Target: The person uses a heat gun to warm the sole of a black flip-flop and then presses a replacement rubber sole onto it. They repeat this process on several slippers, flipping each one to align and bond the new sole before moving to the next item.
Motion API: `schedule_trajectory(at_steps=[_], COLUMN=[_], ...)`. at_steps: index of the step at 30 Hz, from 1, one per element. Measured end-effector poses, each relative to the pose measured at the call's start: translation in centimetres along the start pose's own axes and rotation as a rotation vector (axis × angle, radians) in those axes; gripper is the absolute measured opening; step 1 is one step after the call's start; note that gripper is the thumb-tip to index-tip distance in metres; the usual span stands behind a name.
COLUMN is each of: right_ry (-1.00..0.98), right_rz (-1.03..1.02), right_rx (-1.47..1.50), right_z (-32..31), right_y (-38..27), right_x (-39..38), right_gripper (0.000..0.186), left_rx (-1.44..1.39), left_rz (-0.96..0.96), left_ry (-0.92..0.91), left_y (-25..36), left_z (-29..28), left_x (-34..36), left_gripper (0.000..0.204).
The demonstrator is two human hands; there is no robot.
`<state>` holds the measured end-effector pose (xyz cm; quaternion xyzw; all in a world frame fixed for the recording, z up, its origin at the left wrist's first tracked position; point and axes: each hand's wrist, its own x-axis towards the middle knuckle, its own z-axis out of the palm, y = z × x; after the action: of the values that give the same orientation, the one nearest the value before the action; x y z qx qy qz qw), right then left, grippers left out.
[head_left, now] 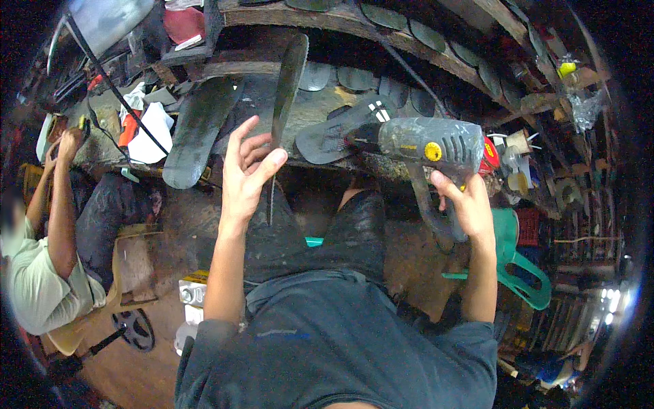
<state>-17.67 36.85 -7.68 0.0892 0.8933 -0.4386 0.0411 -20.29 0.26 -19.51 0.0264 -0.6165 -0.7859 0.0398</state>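
A thin dark shoe sole [289, 82] stands nearly edge-on in front of me. My left hand [245, 170] holds it by its middle, thumb on one side, the index finger stretched away from it. My right hand [472, 204] is wrapped round the handle of a grey heat gun [429, 140] with a yellow dial. The gun's dark nozzle points left, above a flat dark sole [327, 136] on the bench. A strap-like piece with white marks [378, 109] lies by the nozzle. Another long dark sole [197, 133] rests left of my left hand.
Several dark soles [357, 78] line the worn bench and the curved wooden shelf [327, 19] above. At left, a co-worker [54, 273] sits working with both hands. A green plastic chair [507, 259] stands at my right. A white sheet [151, 133] lies on the bench.
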Motion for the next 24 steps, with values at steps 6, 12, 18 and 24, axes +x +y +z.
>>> schedule_trajectory(at_steps=[6,12,18,24], right_ry=[-0.064,0.084,0.265,0.208], right_rz=[-0.056,-0.058,-0.078,0.038], right_rx=[-0.004,0.022,0.041,-0.031], right_z=[0.4,0.1,-3.4,-4.0], right_y=[-0.6,-0.5,-1.4,-1.8], right_x=[-1.9,-2.8,-4.6,-6.5], right_gripper=[0.040,0.044,0.034,0.037], left_rx=[0.041,0.175,0.670,1.175], left_rz=[-0.034,-0.001,0.226,0.347], left_ry=[0.022,0.034,0.049,-0.351], left_y=[0.1,0.1,0.9,-2.5], left_z=[0.5,1.7,5.9,10.1], left_x=[1.1,1.7,5.0,7.7], left_gripper=[0.088,0.093,0.112,0.134])
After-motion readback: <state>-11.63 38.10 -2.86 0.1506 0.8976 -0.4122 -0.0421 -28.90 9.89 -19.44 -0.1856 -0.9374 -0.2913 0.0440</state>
